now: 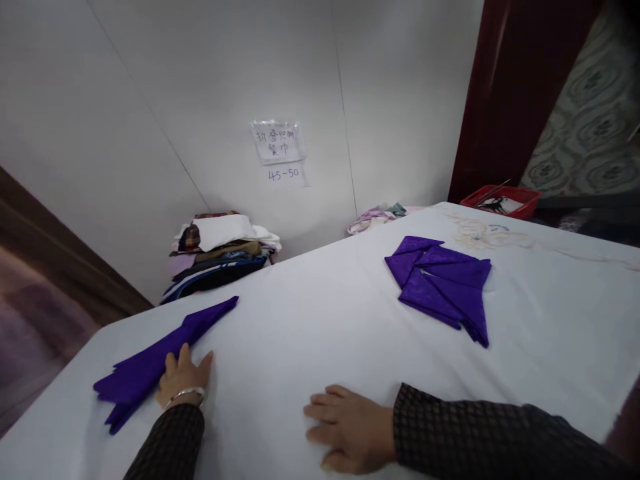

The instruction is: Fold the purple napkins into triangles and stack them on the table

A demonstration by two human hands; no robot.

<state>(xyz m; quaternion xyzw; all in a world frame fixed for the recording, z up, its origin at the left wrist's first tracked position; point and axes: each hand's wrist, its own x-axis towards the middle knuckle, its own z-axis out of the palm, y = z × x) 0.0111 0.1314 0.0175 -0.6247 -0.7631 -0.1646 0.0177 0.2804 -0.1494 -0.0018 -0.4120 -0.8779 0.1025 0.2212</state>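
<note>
A purple folded cloth napkin [145,360] lies slantwise on the left part of the white-covered table [290,320]. My left hand [185,377], with a bangle at the wrist, rests at its right edge, the fingers spread and some fingertips touching the cloth. Flat on the white cover, in the lower middle, my right hand [350,427] has its fingers apart and nothing in it. Farther off to the right lie more purple folded napkins [443,273], overlapping in a pointed arrangement; how many there are I cannot tell.
Beyond the table's far edge stands a stack of folded clothes [225,250]. A crumpled pinkish cloth [373,219] lies near the wall. At the far right corner is a red plastic basket [520,200] with scissors in it. A handwritten paper sign [277,143] hangs on the wall.
</note>
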